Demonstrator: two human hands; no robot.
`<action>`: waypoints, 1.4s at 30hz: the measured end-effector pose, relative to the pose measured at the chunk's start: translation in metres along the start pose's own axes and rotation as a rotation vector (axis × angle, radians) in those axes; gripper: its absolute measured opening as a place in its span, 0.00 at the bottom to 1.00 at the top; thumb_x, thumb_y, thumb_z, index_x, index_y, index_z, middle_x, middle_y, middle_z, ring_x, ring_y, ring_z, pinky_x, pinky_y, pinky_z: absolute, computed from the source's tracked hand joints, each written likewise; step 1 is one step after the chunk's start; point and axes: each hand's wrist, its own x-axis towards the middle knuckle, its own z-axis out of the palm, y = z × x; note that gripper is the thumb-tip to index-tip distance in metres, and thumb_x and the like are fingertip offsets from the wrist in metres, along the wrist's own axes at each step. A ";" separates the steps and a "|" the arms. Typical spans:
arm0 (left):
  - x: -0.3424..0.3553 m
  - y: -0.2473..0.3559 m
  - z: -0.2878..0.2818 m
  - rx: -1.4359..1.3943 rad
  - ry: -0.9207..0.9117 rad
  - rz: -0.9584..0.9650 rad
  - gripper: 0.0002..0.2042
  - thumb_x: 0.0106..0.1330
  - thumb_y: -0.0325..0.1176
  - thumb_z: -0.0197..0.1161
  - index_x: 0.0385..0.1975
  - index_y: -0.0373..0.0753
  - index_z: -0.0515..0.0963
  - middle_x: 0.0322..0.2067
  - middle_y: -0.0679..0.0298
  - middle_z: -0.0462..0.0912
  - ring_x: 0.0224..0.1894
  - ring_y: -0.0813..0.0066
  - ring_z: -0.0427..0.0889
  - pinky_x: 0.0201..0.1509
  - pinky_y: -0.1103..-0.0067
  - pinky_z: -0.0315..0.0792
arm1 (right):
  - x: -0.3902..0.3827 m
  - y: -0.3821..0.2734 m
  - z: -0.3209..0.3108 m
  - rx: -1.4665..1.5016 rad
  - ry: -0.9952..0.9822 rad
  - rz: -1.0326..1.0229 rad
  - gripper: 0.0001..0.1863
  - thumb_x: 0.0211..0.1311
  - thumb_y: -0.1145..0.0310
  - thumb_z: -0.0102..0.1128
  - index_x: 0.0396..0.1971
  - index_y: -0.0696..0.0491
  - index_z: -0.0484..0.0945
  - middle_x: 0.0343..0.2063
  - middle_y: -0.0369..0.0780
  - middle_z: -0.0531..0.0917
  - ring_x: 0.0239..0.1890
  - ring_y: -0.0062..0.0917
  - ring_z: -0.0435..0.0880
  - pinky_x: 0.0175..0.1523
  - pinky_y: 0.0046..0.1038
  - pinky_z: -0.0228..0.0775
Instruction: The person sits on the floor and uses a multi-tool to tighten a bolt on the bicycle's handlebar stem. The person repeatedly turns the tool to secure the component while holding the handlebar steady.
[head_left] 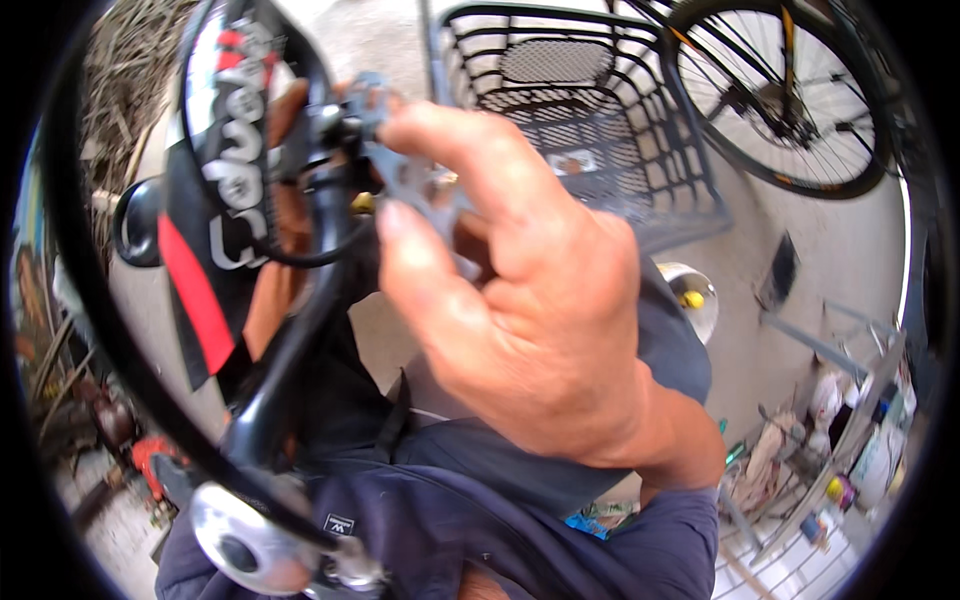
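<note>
One black bike frame (192, 195) with a red stripe (197, 305) is at left. Behind it is the left hand (288, 115) — I cannot tell what its fingers do. Near a shiny bolt (330, 121), the right hand (535, 280) pinches a flat grey tool (405, 177). Farther right — a black basket (690, 150), then a wheel (872, 150).

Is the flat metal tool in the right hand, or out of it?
In: the right hand pinches the flat metal tool, thumb below and forefinger above. Blur hides whether it engages the silver fitting.
</note>
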 end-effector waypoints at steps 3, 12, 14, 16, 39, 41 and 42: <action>0.004 -0.004 0.003 -0.018 -0.034 -0.026 0.28 0.68 0.57 0.51 0.45 0.33 0.76 0.37 0.53 0.80 0.27 0.66 0.79 0.27 0.75 0.74 | -0.009 -0.003 -0.001 0.025 -0.044 0.124 0.18 0.62 0.79 0.60 0.53 0.59 0.74 0.36 0.41 0.83 0.32 0.23 0.82 0.35 0.25 0.76; 0.003 -0.005 0.009 0.013 -0.054 -0.062 0.30 0.68 0.59 0.50 0.45 0.32 0.76 0.37 0.52 0.80 0.26 0.66 0.78 0.26 0.75 0.74 | 0.009 -0.007 -0.018 0.097 0.073 0.183 0.18 0.66 0.78 0.58 0.55 0.62 0.74 0.24 0.31 0.79 0.26 0.09 0.74 0.32 0.11 0.64; 0.003 -0.019 0.016 -0.061 0.053 -0.058 0.31 0.67 0.62 0.50 0.43 0.33 0.77 0.35 0.52 0.81 0.24 0.65 0.78 0.25 0.74 0.73 | 0.012 0.004 -0.022 0.038 0.093 0.166 0.16 0.67 0.77 0.58 0.54 0.61 0.75 0.24 0.31 0.79 0.26 0.09 0.74 0.32 0.12 0.63; -0.001 -0.010 0.020 0.004 0.081 -0.049 0.31 0.67 0.61 0.51 0.44 0.33 0.77 0.34 0.52 0.82 0.25 0.65 0.79 0.25 0.73 0.73 | 0.019 0.008 -0.018 0.039 0.139 0.126 0.14 0.67 0.76 0.58 0.51 0.60 0.78 0.25 0.30 0.79 0.26 0.09 0.74 0.31 0.12 0.63; -0.008 -0.005 0.025 -0.219 0.201 -0.117 0.21 0.71 0.49 0.55 0.44 0.34 0.78 0.40 0.52 0.84 0.38 0.65 0.86 0.39 0.71 0.83 | -0.010 0.001 0.003 0.054 0.101 0.029 0.25 0.56 0.82 0.62 0.56 0.61 0.71 0.26 0.43 0.82 0.22 0.28 0.82 0.28 0.26 0.74; -0.004 -0.013 0.026 -0.214 0.199 -0.098 0.21 0.70 0.49 0.56 0.44 0.35 0.78 0.40 0.52 0.84 0.38 0.63 0.86 0.39 0.71 0.82 | -0.003 0.004 -0.003 0.050 0.157 0.031 0.23 0.55 0.81 0.62 0.54 0.60 0.73 0.18 0.42 0.79 0.16 0.30 0.81 0.24 0.28 0.71; -0.003 -0.015 0.027 -0.209 0.200 -0.088 0.20 0.70 0.49 0.56 0.45 0.35 0.78 0.39 0.52 0.84 0.39 0.62 0.86 0.39 0.71 0.82 | 0.000 0.002 -0.007 0.036 0.161 0.060 0.22 0.56 0.81 0.62 0.52 0.59 0.74 0.17 0.42 0.79 0.16 0.29 0.80 0.24 0.27 0.70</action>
